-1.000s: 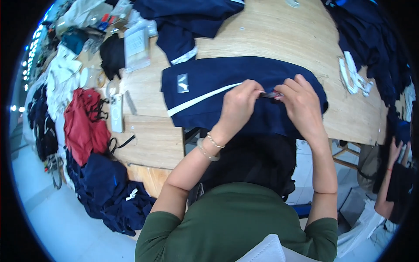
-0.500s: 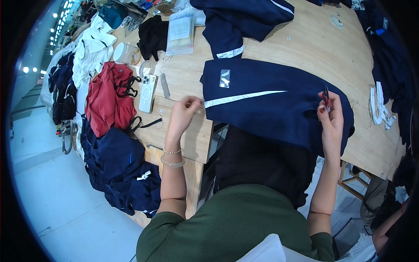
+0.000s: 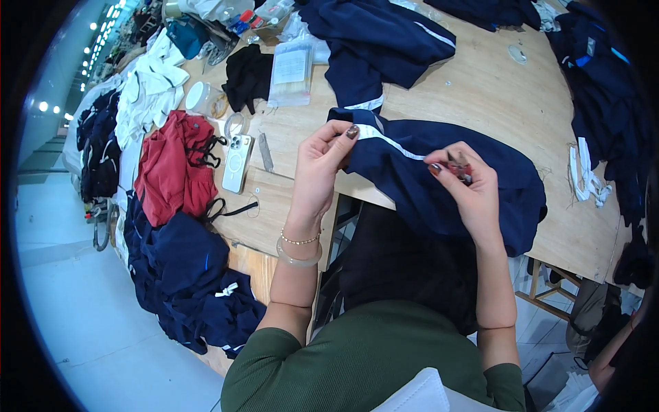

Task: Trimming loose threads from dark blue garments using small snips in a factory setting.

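A navy garment (image 3: 504,154) lies in front of me, its near part hanging over the table's edge onto my lap. My left hand (image 3: 317,161) is closed in a pinch on the garment's left end, beside its white stripe (image 3: 390,142). That end is lifted and folded. My right hand (image 3: 473,189) is closed around small red-handled snips (image 3: 461,169), whose blades are mostly hidden. Its fingertips are at the right end of the stripe; I cannot tell whether they grip the cloth too.
Left on the wooden table (image 3: 295,206) lie a phone (image 3: 237,165), a red garment (image 3: 175,165) and a navy pile (image 3: 185,268). Another navy garment (image 3: 371,51) lies beyond, near a clear packet (image 3: 291,72). White strips (image 3: 583,172) lie at right; a person's arm (image 3: 611,353) shows lower right.
My left hand has moved right and taken hold of the garment's left end, raising and folding it. My right hand has moved left with the snips, toward the white stripe.
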{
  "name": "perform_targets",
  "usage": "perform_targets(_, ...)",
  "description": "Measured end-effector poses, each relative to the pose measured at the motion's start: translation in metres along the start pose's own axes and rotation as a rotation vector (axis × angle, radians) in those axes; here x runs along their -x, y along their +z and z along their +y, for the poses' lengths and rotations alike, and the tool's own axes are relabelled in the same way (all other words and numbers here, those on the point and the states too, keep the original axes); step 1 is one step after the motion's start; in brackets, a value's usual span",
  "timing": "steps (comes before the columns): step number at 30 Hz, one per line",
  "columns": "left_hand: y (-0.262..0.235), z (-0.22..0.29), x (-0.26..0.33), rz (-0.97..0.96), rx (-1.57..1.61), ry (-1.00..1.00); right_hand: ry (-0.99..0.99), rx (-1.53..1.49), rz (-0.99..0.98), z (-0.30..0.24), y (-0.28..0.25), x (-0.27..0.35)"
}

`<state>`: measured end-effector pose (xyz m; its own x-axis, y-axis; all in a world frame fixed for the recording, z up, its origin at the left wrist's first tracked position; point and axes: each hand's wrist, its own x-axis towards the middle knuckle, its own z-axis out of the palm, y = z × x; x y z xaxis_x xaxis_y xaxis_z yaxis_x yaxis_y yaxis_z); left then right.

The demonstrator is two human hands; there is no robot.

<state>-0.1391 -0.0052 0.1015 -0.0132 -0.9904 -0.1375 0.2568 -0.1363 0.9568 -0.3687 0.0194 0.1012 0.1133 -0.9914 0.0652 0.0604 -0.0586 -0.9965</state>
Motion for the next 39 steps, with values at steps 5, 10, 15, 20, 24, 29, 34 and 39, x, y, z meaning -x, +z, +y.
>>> perform_targets(5, 0.039, 0.006, -0.003, -0.179, 0.058, -0.022, -0.177, 0.17, 0.02, -0.019, 0.017, -0.006)
perform_targets(10, 0.064, 0.004, -0.006, -0.391, 0.006, -0.027, -0.247, 0.315, 0.139, -0.013, -0.011, -0.009)
perform_targets(15, 0.038, -0.008, -0.029, -0.644, -0.839, 0.079, -0.016, -0.025, 0.549, -0.023, -0.084, -0.002)
perform_targets(20, 0.017, 0.0, -0.05, -0.636, -0.96, -0.042, 0.083, -0.198, 0.631, -0.005, -0.169, 0.023)
perform_targets(24, 0.031, 0.004, -0.048, -0.525, -1.213, 0.366, 0.141, -0.293, 0.636, 0.009, -0.181, 0.032)
perform_targets(29, 0.046, -0.031, -0.008, -0.117, -1.375, 0.85, 0.024, 0.022, 0.461, 0.014, -0.184, 0.066)
perform_targets(34, 0.039, -0.105, 0.041, -0.206, -1.295, 0.53, 0.173, 0.217, 0.363, 0.039, -0.184, 0.091)
perform_targets(39, 0.05, -0.106, 0.05, -0.124, -0.916, 0.337, 0.22, 0.38, 0.379, 0.021, -0.171, 0.088)
